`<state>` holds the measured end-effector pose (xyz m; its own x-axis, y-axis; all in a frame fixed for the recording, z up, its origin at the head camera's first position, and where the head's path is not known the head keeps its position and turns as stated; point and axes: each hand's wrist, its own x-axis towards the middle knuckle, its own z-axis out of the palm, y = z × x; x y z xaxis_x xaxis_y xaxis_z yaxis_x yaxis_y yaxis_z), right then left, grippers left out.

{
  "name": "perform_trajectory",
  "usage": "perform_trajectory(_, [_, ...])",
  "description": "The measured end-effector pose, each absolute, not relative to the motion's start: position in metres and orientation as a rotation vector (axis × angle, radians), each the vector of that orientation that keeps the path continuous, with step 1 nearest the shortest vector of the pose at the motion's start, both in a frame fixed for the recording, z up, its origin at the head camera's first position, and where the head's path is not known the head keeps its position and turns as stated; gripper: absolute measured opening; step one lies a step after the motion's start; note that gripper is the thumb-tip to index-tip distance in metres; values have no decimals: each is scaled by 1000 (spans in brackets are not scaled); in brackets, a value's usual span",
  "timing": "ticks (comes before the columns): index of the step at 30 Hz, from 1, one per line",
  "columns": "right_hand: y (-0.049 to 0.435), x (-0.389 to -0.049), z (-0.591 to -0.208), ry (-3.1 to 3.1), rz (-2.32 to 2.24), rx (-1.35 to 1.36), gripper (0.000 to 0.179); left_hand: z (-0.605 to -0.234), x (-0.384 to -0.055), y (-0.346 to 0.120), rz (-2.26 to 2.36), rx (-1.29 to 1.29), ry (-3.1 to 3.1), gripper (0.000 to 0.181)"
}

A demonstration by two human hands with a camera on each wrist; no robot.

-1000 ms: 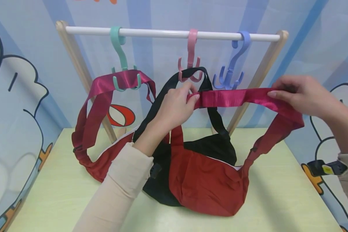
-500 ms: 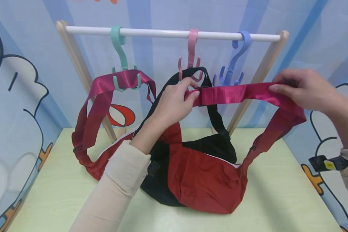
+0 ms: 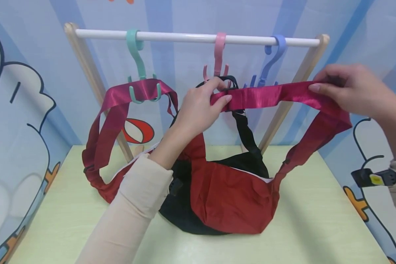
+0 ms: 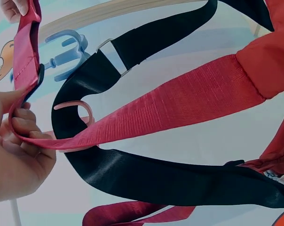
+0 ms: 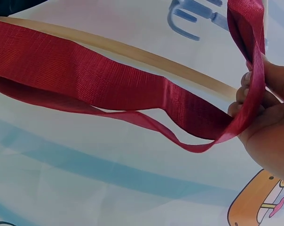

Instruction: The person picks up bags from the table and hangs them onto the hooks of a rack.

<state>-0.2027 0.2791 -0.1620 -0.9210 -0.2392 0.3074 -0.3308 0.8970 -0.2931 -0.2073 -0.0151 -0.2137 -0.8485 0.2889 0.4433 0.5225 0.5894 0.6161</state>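
A red shoulder bag [image 3: 234, 198] hangs in front of a black bag [image 3: 188, 216], held up by its crimson strap [image 3: 260, 97]. My left hand [image 3: 201, 106] pinches the strap beside its black buckle, in front of the pink hook [image 3: 219, 51]. Farther right, my right hand [image 3: 353, 90] grips the same strap, which droops from there down to the bag. Between the hands the strap runs nearly level, across the blue hook [image 3: 272, 58]. In the left wrist view the black strap [image 4: 81, 84] loops over the pink hook [image 4: 81, 108], behind the crimson one.
A white rail [image 3: 178, 37] on wooden legs carries the hooks. From the green hook [image 3: 136, 55] at left hangs another red bag by its crimson strap [image 3: 110, 113]. The pale table [image 3: 62, 220] lies below, with a cartoon-printed backdrop behind.
Both hands have risen with the strap, the right one also shifting slightly right. The front red bag has lifted a little. The strap now covers more of the blue hook.
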Motion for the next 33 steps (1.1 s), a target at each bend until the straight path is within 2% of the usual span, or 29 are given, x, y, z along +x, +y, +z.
perform_trajectory(23, [256,-207,-150,-2794,562,237,32,-198,-215,-3,-1039,-473,-2464,21])
perform_trajectory(33, [249,-210,-155,-2779,595,248,34,-195,-219,0,-1070,-454,-2428,18])
